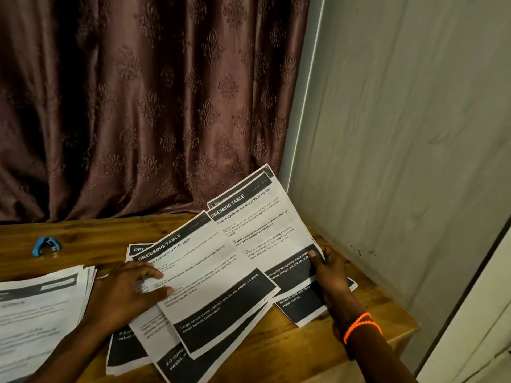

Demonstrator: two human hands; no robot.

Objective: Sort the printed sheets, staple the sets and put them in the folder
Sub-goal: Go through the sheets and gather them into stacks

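1. At the far left of the counter (387,316) lies a blue stapler (45,246), well apart from both hands and untouched; no folder shows.
2. Near left, an unsorted stack (41,308) of printed sheets sits just beside your left forearm.
3. Your left hand (130,288) rests with fingers spread and nearly straight on the "Transfer with Dropper" sheet (218,297), pressing it onto the fanned pile beneath.
4. Your right hand (329,272) pinches the near edge of the "Sharpen Eyebrow Pencil" sheet (265,230), thumb on top, its far end lifted and tilted toward the wall (401,134).
5. That sheet's long axis runs away from your right hand, up and leftward; the right hand is nearer, so it likely places it.
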